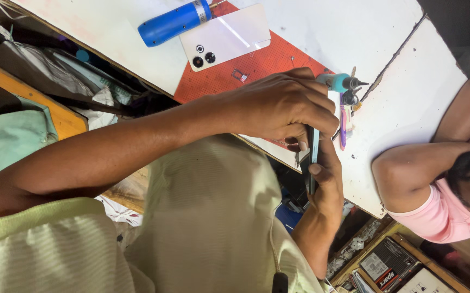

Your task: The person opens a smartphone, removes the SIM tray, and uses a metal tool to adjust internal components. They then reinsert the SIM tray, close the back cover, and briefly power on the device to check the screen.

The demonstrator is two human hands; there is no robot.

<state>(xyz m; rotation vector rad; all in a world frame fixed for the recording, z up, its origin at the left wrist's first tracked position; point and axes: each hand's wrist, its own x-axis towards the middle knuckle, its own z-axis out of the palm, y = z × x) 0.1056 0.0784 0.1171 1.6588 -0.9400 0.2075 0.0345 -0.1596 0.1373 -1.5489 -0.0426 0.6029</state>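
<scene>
My left hand (pixel 284 106) reaches in from the left and curls its fingers over the top end of a slim dark phone (pixel 313 154), which I see edge-on. My right hand (pixel 324 182) comes up from below and grips the phone's lower part, thumb pressed on its edge. The phone is held just off the front edge of the white table (pixel 408 103). Most of the phone is hidden by my fingers, and I cannot tell whether my left hand also holds a small tool.
An orange work mat (pixel 267 62) lies on the table with a white phone back cover (pixel 226 35) on it. A blue cylinder tool (pixel 172 23), a teal-tipped tool (pixel 339 82) and a purple tool (pixel 343 127) lie nearby. A person in a pink top (pixel 441 214) leans in at the right.
</scene>
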